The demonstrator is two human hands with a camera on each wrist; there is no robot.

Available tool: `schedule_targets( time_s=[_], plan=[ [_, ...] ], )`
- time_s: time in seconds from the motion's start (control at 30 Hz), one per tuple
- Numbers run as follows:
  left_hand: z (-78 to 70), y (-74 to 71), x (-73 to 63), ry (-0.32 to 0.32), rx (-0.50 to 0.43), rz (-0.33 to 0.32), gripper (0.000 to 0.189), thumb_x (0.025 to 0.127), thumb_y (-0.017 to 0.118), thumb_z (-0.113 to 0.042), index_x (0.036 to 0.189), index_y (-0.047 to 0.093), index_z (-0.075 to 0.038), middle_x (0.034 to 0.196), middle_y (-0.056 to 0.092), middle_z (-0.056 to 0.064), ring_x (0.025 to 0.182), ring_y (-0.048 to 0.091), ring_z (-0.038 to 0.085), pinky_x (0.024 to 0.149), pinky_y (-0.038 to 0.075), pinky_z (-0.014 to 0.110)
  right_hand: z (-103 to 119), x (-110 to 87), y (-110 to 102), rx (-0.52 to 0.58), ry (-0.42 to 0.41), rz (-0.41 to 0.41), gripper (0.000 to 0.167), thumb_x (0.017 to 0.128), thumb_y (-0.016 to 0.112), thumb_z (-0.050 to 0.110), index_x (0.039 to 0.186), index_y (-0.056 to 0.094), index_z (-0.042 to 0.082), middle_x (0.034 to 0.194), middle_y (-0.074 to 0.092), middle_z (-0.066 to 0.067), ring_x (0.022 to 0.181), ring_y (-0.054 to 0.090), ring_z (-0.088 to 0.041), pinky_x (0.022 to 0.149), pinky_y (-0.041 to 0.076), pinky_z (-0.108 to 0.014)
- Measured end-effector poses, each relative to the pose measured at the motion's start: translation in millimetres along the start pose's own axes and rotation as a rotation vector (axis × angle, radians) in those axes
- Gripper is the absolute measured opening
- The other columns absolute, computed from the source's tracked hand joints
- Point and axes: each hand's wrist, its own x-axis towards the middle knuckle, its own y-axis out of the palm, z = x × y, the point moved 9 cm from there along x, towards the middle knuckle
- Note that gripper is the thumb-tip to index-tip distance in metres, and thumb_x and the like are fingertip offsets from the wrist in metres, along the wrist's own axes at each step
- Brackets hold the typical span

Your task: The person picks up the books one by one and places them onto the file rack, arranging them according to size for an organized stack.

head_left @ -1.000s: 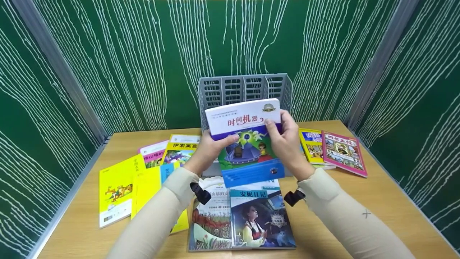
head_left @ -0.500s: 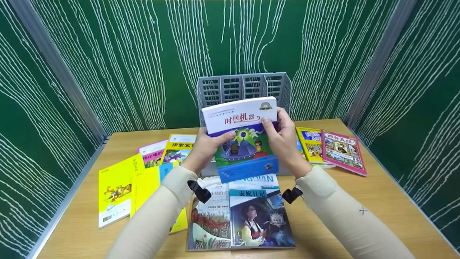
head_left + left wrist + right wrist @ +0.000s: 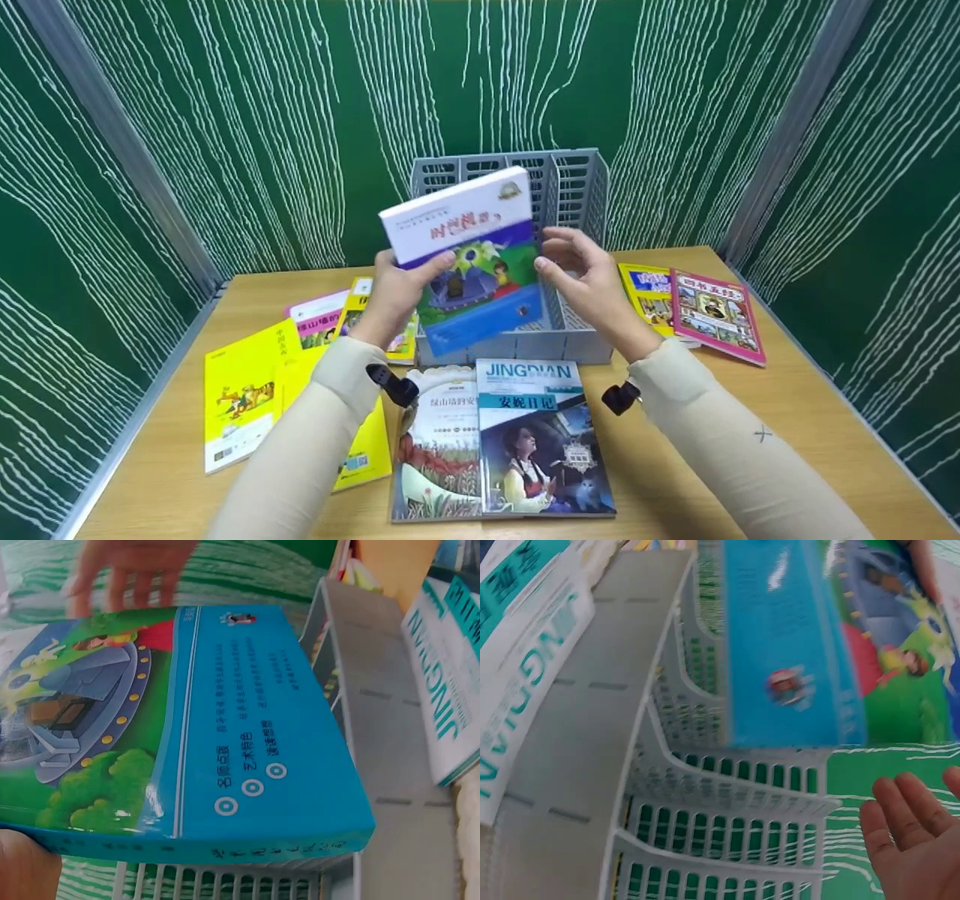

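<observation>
While the left hand gripped the 时间机器 paperback by its left edge, thumb on the cover, above the grey divided rack near the far edge of the table, the right hand stood beside the paperback's opposite edge with parted fingers.

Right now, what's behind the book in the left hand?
A gray rack stands behind it; in the head view its top, right side and front show. The book covers much of its left part.
</observation>
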Motion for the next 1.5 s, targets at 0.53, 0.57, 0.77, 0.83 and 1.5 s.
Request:
schedule_targets(
  time_s=[0.53,0.57,0.77,0.83,1.5],
  plan=[
    [0.9,-63.7,3.6,0.071,-0.107,-0.454,0.037,0.099,0.080,-0.013,0.134,0.073,-0.002,0.127,0.079,0.019,0.101,0.080,0.018,0.095,0.066,0.037,-75.8,-15.9,14.9,-0.463,0.229,0.222,0.059,0.104,0.075,0.032,0.153,0.057,0.006,0.160,0.052,-0.025,0.145,0.053,-0.048,0.118,0.049,-0.064],
    [1.5,-65.8,2.5,0.077,-0.116,-0.481,0.038,0.100,0.080,-0.013,0.134,0.072,-0.001,0.128,0.078,0.019,0.101,0.079,0.018,0.095,0.066,0.036,-80.1,-17.6,15.8,-0.485,0.237,0.235,0.059,0.104,0.075,0.032,0.153,0.058,0.005,0.160,0.052,-0.026,0.146,0.052,-0.048,0.119,0.047,-0.065],
    [6.2,-73.5,-4.8,0.061,-0.101,-0.605,0.043,0.102,0.078,-0.020,0.140,0.068,-0.004,0.131,0.077,0.016,0.110,0.077,0.022,0.098,0.064,0.035,-103.1,-27.9,21.3,-0.586,0.251,0.306,0.058,0.103,0.075,0.034,0.151,0.061,0.005,0.155,0.060,-0.025,0.146,0.054,-0.049,0.121,0.045,-0.067],
    [8.3,-73.9,-6.9,0.039,-0.081,-0.627,0.045,0.103,0.077,-0.026,0.143,0.066,-0.007,0.134,0.076,0.013,0.114,0.076,0.023,0.099,0.064,0.035,-109.1,-31.0,23.2,-0.613,0.250,0.325,0.057,0.103,0.074,0.036,0.150,0.061,0.004,0.152,0.062,-0.025,0.143,0.057,-0.049,0.119,0.047,-0.066],
    [33.8,-45.2,-1.8,0.049,0.005,-0.745,0.047,0.107,0.071,-0.029,0.147,0.064,-0.004,0.142,0.072,0.016,0.124,0.073,0.032,0.107,0.061,0.047,-124.6,-42.1,36.7,-0.721,0.325,0.487,0.053,0.111,0.054,0.053,0.100,0.076,0.006,0.077,0.062,-0.004,0.069,0.056,-0.020,0.062,0.046,-0.032]
  ],
)
